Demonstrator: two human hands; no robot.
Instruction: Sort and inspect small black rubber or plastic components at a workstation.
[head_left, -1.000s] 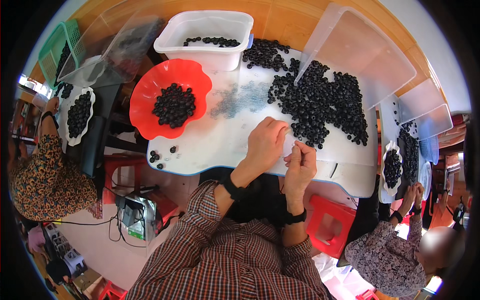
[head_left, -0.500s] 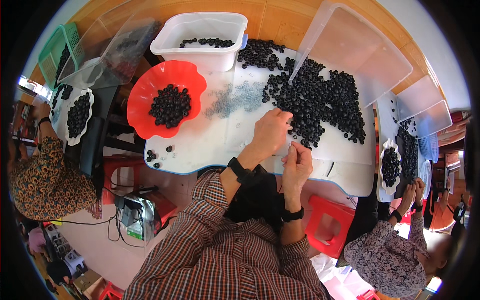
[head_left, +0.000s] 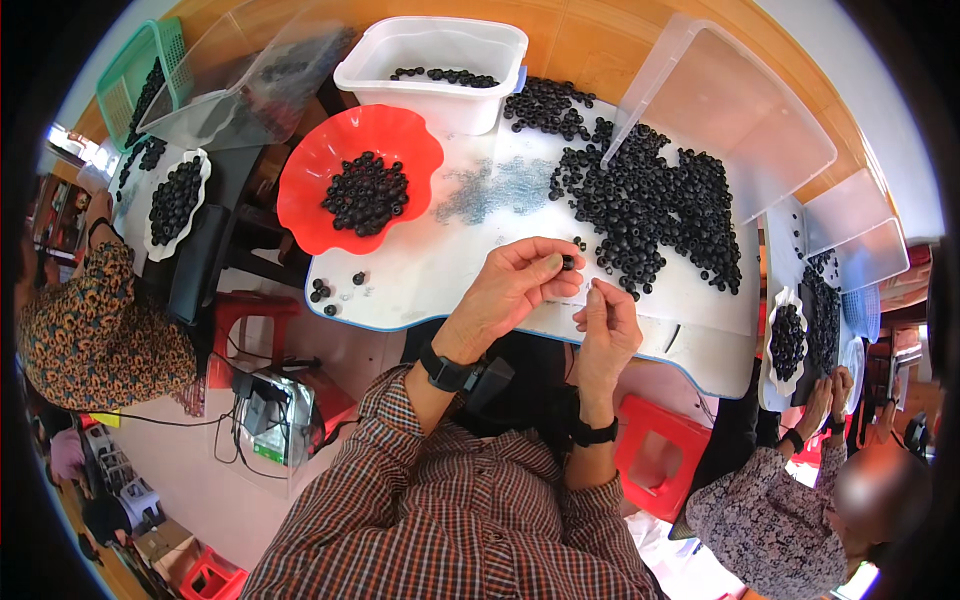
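My left hand (head_left: 505, 290) is raised over the front of the white table and pinches a small round black part (head_left: 567, 262) between thumb and fingers. Close beside it, my right hand (head_left: 608, 325) is closed in a pinch; what its fingertips hold is too small to make out. Just beyond both hands spreads a large heap of similar black parts (head_left: 640, 205). Small clear pieces (head_left: 490, 190) lie scattered to the left of the heap. A red scalloped bowl (head_left: 300, 190) farther left holds more black parts (head_left: 366, 195).
A white tub (head_left: 430, 108) with black parts stands behind the bowl. A clear plastic bin (head_left: 735, 110) leans over the heap's far side. Several loose parts (head_left: 320, 290) lie at the front left edge. Co-workers sit left and right; a red stool (head_left: 660, 450) stands below the table.
My left hand has drawn back from the heap and now shows a black part in its fingers. My right hand has shifted slightly nearer me. The whole view has moved a little.
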